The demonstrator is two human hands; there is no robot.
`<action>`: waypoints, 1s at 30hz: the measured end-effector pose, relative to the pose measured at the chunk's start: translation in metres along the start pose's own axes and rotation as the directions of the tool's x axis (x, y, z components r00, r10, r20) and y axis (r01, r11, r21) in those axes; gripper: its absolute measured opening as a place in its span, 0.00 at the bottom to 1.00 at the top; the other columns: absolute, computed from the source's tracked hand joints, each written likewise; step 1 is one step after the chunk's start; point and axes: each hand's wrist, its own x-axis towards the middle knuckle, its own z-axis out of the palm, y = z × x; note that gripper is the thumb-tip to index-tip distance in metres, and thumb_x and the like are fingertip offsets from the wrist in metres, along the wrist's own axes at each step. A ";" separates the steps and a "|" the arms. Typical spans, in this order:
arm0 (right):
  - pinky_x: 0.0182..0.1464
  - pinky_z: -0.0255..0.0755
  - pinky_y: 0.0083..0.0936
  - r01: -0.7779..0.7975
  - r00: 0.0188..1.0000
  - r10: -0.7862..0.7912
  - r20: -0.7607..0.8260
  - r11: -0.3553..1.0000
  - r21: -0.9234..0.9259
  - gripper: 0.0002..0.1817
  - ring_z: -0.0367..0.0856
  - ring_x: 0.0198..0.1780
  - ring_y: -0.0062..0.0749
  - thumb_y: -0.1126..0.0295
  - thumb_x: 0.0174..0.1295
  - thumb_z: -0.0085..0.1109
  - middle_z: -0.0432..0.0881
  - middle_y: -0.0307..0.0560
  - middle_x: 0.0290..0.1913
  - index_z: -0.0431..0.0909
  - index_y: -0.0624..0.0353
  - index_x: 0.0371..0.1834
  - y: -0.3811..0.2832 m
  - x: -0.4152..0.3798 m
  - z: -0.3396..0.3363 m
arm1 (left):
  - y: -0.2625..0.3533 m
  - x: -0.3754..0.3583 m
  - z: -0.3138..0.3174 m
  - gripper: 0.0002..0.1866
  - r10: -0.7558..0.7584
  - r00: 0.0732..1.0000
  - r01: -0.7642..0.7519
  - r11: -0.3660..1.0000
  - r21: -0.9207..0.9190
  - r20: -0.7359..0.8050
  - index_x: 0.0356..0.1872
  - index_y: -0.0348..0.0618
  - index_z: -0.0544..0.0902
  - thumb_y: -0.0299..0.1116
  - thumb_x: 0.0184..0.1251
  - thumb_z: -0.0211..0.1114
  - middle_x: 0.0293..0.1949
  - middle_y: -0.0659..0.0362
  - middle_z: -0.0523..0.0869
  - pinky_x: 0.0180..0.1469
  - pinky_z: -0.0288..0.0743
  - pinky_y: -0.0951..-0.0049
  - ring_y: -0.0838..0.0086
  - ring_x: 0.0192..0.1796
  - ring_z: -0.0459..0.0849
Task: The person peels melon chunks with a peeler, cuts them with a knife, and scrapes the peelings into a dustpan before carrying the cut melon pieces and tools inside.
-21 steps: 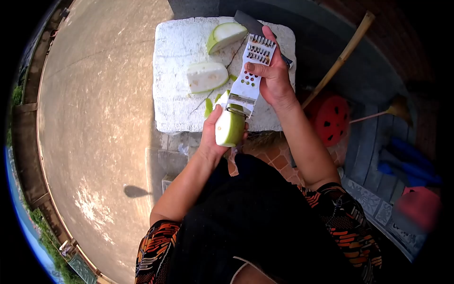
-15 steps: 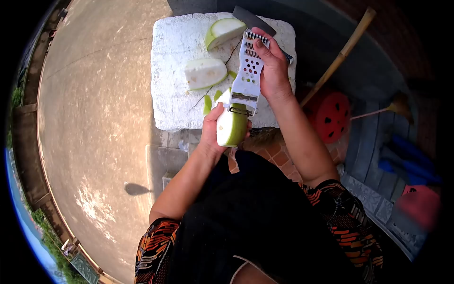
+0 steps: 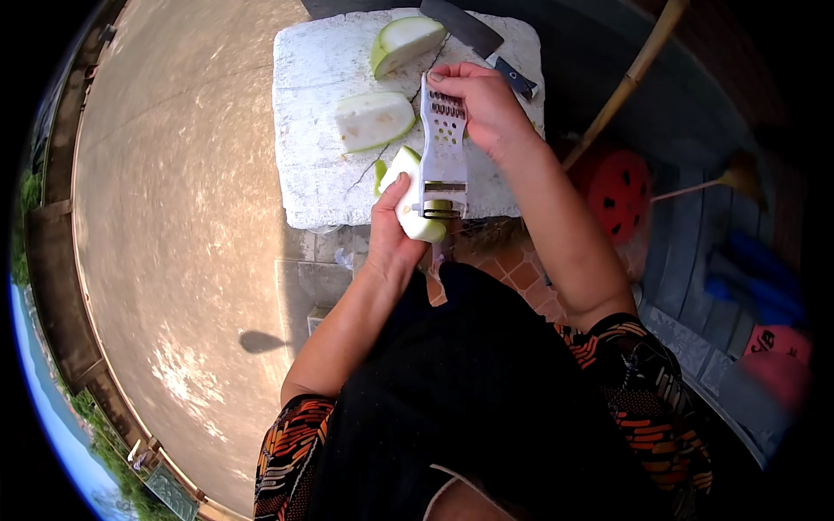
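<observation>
My left hand (image 3: 393,233) is wrapped around a wedge of pale-fleshed, green-skinned gourd (image 3: 407,198), its thumb on the white cut face. In my right hand (image 3: 488,102) is a white grater-peeler (image 3: 446,161), pinched by its top end between thumb and fingers. The tool's lower, bladed end overlaps the green side of the wedge. Two more gourd pieces lie beyond my hands, a middle one (image 3: 375,122) and a far one (image 3: 407,43). A strip of green peel (image 3: 380,176) rests beside the held wedge.
Everything is over a cracked white block (image 3: 304,178). A cleaver (image 3: 460,28) lies at its far edge, its dark handle (image 3: 518,80) toward the right. To the right are a bamboo pole (image 3: 625,87), a red stool with dark spots (image 3: 615,195) and blue cloth (image 3: 756,282).
The grater-peeler has swung more upright and shifted left, with my right hand now higher on its edge. The held wedge has turned, showing less of its green side.
</observation>
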 end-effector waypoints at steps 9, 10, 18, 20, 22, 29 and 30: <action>0.26 0.65 0.18 0.116 0.978 -0.149 -0.147 0.971 -0.211 0.16 0.70 0.22 0.16 0.64 0.54 0.77 0.76 0.33 0.22 0.78 0.58 0.22 0.006 -0.003 0.036 | 0.000 0.005 0.005 0.24 0.056 0.998 -0.056 0.998 -0.011 0.010 0.60 0.42 0.76 0.38 0.63 0.60 0.54 0.47 0.83 0.56 0.76 0.42 0.49 0.54 0.82; 0.26 0.65 0.18 0.133 0.972 -0.175 -0.158 0.960 -0.245 0.16 0.70 0.22 0.15 0.64 0.54 0.77 0.76 0.33 0.22 0.77 0.58 0.21 0.003 -0.003 0.037 | 0.000 0.006 0.003 0.24 0.059 0.998 -0.059 0.998 -0.035 0.009 0.60 0.42 0.76 0.38 0.63 0.61 0.55 0.47 0.83 0.56 0.76 0.41 0.49 0.54 0.82; 0.25 0.65 0.21 0.229 0.897 -0.350 -0.270 0.890 -0.395 0.18 0.70 0.19 0.17 0.62 0.51 0.76 0.77 0.33 0.18 0.78 0.61 0.17 -0.001 0.001 0.028 | 0.007 0.007 0.006 0.31 0.073 0.997 -0.069 0.988 -0.138 0.022 0.66 0.40 0.70 0.34 0.59 0.63 0.59 0.46 0.81 0.65 0.72 0.44 0.50 0.59 0.81; 0.25 0.65 0.20 0.227 0.903 -0.331 -0.272 0.908 -0.352 0.18 0.69 0.19 0.17 0.62 0.51 0.75 0.76 0.33 0.17 0.78 0.61 0.17 0.005 0.006 0.025 | 0.010 0.007 0.004 0.33 0.061 0.997 -0.054 0.987 -0.154 0.039 0.67 0.41 0.70 0.34 0.58 0.63 0.59 0.46 0.81 0.65 0.72 0.43 0.49 0.60 0.80; 0.25 0.64 0.20 0.229 0.909 -0.319 -0.270 0.921 -0.316 0.18 0.69 0.19 0.17 0.62 0.51 0.75 0.76 0.33 0.17 0.77 0.61 0.16 0.009 0.010 0.024 | 0.012 0.009 0.001 0.33 0.044 0.996 -0.031 0.987 -0.157 0.078 0.67 0.41 0.70 0.33 0.56 0.63 0.59 0.45 0.81 0.65 0.72 0.43 0.49 0.60 0.80; 0.25 0.64 0.20 0.286 0.860 -0.349 -0.372 0.934 -0.214 0.18 0.69 0.20 0.18 0.65 0.50 0.76 0.75 0.34 0.20 0.74 0.57 0.16 0.008 0.030 0.002 | 0.017 -0.003 -0.005 0.33 0.039 0.981 -0.036 0.999 -0.024 0.191 0.61 0.41 0.75 0.38 0.49 0.65 0.51 0.45 0.83 0.52 0.80 0.43 0.48 0.49 0.84; 0.25 0.65 0.21 0.316 0.833 -0.371 -0.410 0.928 -0.198 0.18 0.69 0.20 0.19 0.65 0.50 0.76 0.75 0.34 0.20 0.73 0.56 0.16 0.003 0.038 -0.010 | 0.016 -0.006 -0.013 0.32 0.011 0.965 -0.018 1.000 0.024 0.262 0.59 0.41 0.76 0.41 0.49 0.67 0.49 0.44 0.83 0.49 0.80 0.44 0.47 0.48 0.84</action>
